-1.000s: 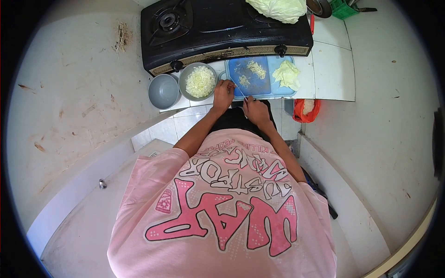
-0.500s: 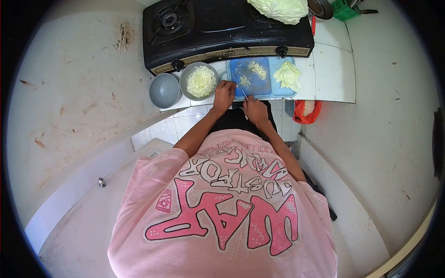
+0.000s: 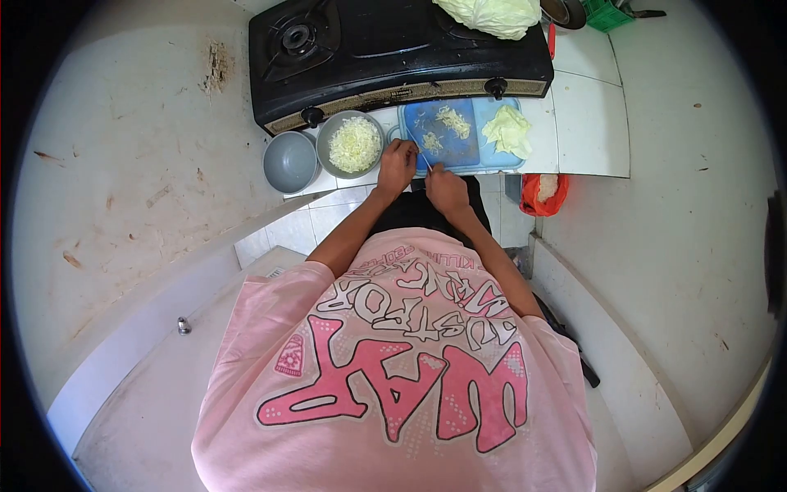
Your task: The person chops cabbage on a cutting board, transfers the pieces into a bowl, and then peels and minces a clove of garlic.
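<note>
My right hand (image 3: 448, 190) is closed round the handle of a small knife (image 3: 425, 161), its blade pointing up and left over the front of the blue cutting board (image 3: 471, 161). At the board's left front edge, my left hand (image 3: 398, 166) has its fingers pressed together beside the blade; what they hold is too small to make out. Shredded cabbage (image 3: 452, 122) lies in small heaps on the board. Pale cabbage leaves (image 3: 508, 131) rest on its right part. Left of the board stands a grey bowl (image 3: 323, 151) with chopped cabbage (image 3: 355, 144) in it.
A second grey bowl (image 3: 290, 162) stands at the far left. Behind the board is a black gas stove (image 3: 385, 49) with a large cabbage (image 3: 492, 15) on its right side. A red bag (image 3: 544, 205) hangs below the counter's front edge, near a green basket (image 3: 605, 15) farther back.
The knife in my right hand has shifted slightly to the left, nearer my left fingers. My left hand has hardly moved, and the view has shifted a little.
</note>
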### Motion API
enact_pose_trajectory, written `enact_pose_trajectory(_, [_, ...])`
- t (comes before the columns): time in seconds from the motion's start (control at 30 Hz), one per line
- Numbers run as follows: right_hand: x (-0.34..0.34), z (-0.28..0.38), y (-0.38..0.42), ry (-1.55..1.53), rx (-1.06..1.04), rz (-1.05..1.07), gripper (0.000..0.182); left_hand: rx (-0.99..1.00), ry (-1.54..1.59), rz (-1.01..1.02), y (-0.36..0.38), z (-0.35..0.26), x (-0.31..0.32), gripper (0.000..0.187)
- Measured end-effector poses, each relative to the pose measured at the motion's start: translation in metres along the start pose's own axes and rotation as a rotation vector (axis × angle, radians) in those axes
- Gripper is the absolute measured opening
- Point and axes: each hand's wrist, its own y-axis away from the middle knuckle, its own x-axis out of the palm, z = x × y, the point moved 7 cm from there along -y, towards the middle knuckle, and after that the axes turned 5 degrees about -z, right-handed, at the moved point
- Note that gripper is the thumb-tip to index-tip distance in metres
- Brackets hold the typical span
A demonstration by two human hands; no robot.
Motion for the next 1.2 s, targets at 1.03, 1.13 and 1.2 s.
enact_pose_trajectory(1.03, [-0.005, -0.009, 0.011, -0.002, -0.005, 0.045, 0.031, -0.055, 0.053, -0.009, 0.000, 0.001, -0.001, 0.008])
enact_pose_trajectory(1.13, [-0.005, -0.004, 0.011, -0.014, -0.031, 0.039, 0.031, -0.037, 0.008, -0.001, -0.001, -0.002, -0.003, 0.009])
enact_pose_trajectory(1.2, [-0.007, -0.003, 0.012, -0.019, -0.023, 0.059, 0.031, -0.028, 0.002, 0.000, -0.002, -0.003, -0.003, 0.010])
